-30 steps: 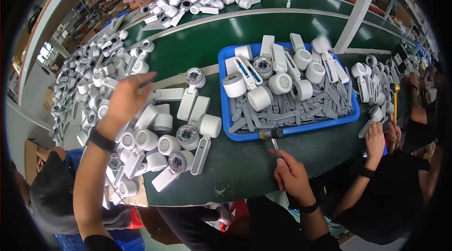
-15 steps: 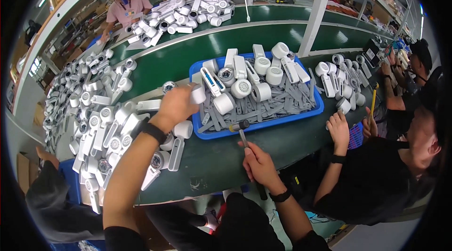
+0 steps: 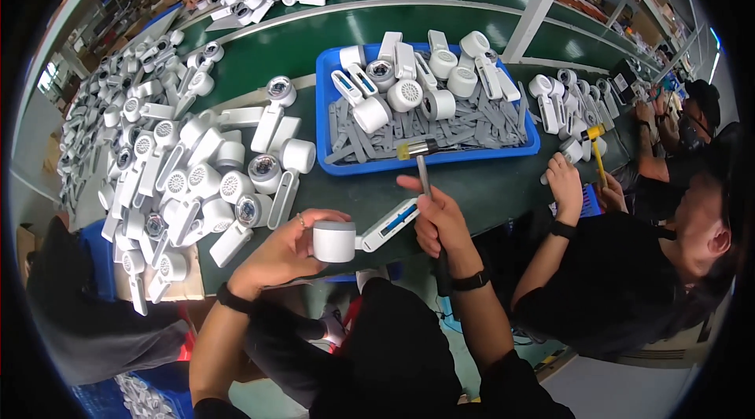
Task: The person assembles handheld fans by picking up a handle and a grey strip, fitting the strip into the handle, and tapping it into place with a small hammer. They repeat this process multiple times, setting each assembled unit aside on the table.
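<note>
I'm watching a person at a dark green table (image 3: pixel 362 195). Their left hand (image 3: pixel 283 254) is curled around the round head of a white gadget (image 3: pixel 334 243), with the fingers and thumb pinching its side. The gadget is up in front of the person, by the near edge of the table. Its long handle sticks out toward the right hand (image 3: pixel 442 222), and a blue strip shows in the handle's open slot.

The right hand is wrapped around a hammer (image 3: pixel 425 175), head up, with one finger poking out. I can't tell if this hand touches the gadget's handle too.

Behind the hammer sits a blue tray (image 3: pixel 487 158) full of flat grey strips (image 3: pixel 472 124), with more white gadgets on top. A big pile of white gadgets (image 3: pixel 204 183) lies on the left. On the right, a co-worker (image 3: pixel 621 270) in black has a yellow hammer (image 3: pixel 599 158).
</note>
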